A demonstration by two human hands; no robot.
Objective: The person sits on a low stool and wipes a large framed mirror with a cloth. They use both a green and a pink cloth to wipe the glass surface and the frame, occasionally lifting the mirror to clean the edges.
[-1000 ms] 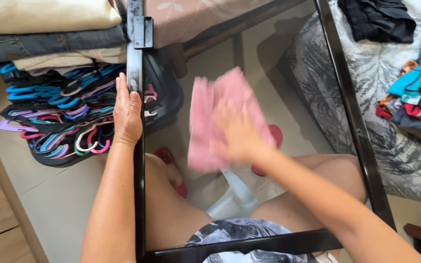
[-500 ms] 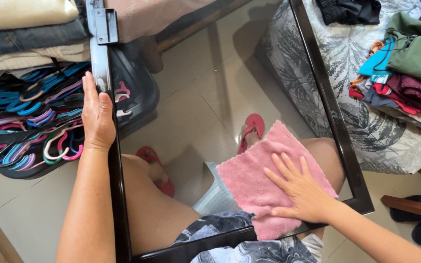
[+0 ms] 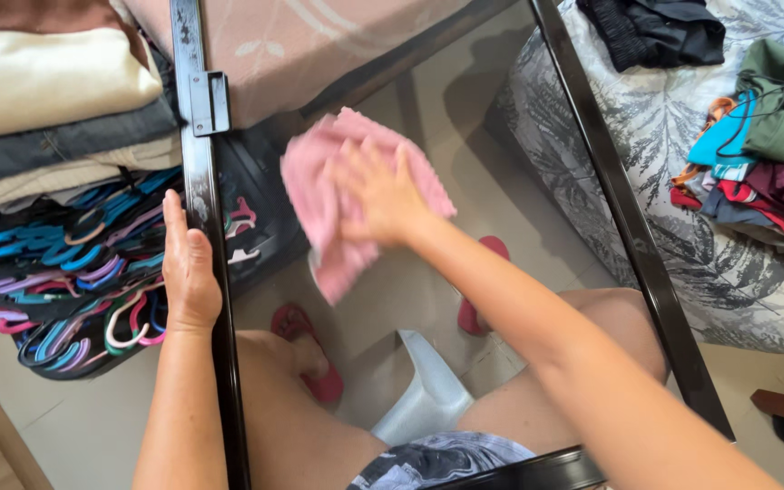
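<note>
The right hand (image 3: 383, 195) has swept the pink cloth (image 3: 333, 195) from the near right corner of the glass pane (image 3: 465, 163), where it lay flat 0.5 s ago, up to the far left part, close to the black frame's left bar (image 3: 203, 181). The cloth is now bunched and blurred under the spread fingers.

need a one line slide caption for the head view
Right hand presses a pink cloth on a black-framed glass panel while the left hand grips the frame.
</note>
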